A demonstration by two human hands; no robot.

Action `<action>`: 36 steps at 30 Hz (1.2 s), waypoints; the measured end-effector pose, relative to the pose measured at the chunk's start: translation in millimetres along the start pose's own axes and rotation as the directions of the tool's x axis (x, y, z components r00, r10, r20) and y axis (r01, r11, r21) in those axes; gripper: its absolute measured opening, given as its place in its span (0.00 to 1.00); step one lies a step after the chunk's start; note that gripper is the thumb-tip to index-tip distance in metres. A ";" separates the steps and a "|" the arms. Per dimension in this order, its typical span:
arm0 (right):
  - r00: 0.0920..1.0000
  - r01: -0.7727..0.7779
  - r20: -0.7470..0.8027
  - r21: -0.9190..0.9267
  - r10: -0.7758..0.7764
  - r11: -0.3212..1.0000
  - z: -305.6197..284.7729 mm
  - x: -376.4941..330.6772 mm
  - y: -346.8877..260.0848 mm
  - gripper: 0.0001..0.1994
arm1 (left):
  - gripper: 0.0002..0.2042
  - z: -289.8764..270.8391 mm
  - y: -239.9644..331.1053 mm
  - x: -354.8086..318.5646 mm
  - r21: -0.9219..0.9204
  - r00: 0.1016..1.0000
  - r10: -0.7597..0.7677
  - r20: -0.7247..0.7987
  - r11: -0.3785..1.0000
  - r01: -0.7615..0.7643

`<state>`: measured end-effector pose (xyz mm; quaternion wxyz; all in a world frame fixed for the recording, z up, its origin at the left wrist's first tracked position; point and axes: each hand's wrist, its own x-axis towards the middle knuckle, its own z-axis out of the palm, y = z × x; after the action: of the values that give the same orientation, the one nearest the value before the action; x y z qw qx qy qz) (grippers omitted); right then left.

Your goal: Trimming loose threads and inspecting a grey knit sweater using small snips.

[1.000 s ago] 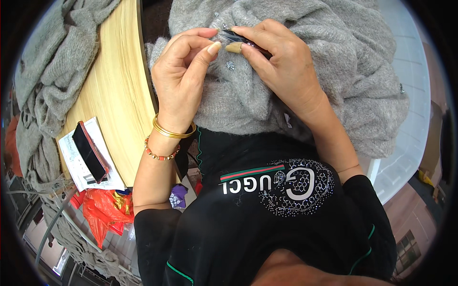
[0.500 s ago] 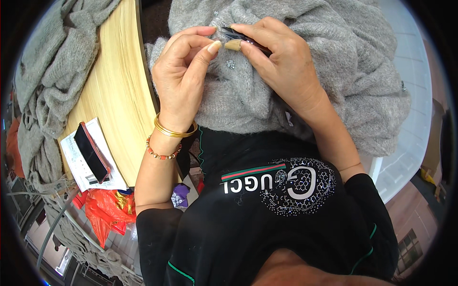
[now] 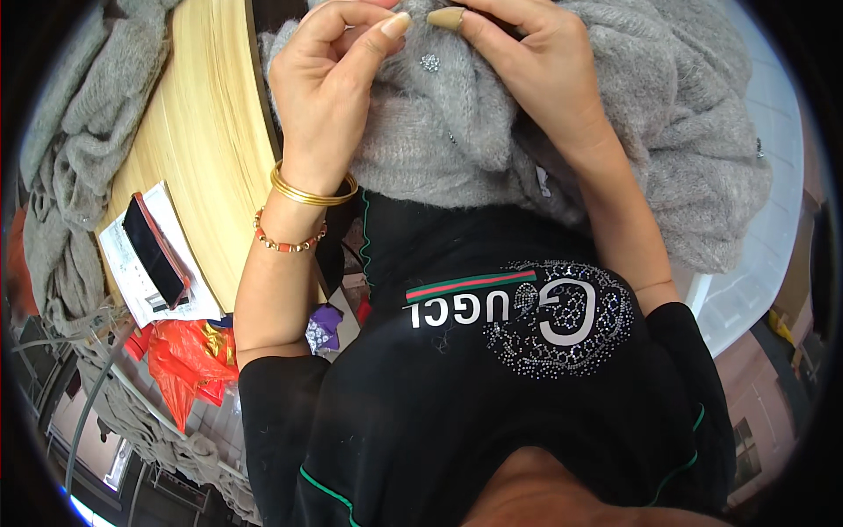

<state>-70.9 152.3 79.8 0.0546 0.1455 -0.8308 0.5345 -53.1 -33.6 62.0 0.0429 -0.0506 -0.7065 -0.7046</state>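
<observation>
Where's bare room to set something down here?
Middle of the wooden table, bordered by the knit pile at left, left hand, papers and phone. Also a strip of pale plastic right of the gray knit heap. Crowded: that heap, beneath left hand and right hand.

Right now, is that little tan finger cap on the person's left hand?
No, the tan finger cap sits on the thumb of the right hand, while the left hand shows a bare thumbnail.

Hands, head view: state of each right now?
Left hand: half-curled; can't tell whether it holds anything.
Right hand: partly cut off by the picture's top edge; can't tell open or closed.
</observation>
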 end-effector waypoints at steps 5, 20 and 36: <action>0.976 0.206 -0.111 0.187 -0.188 0.960 12.5 5.3 21.0 0.12 | 0.07 1.9 9.6 4.4 -0.088 0.979 -0.202 -0.039 0.976 0.198; 0.982 -0.150 -0.043 0.433 0.186 0.889 -3.1 -7.7 58.4 0.12 | 0.21 -35.5 -14.2 11.2 0.172 0.908 -0.341 0.244 0.936 0.306; 0.854 -0.477 0.436 0.435 0.285 0.764 -27.1 -17.7 38.2 0.06 | 0.13 -8.5 1.5 1.8 -0.111 0.955 -0.161 0.247 0.975 0.193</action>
<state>-67.3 194.8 53.7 -0.2453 0.0713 -0.6592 0.7072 -54.8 -42.1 63.8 -0.1086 -0.0732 -0.6593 -0.7404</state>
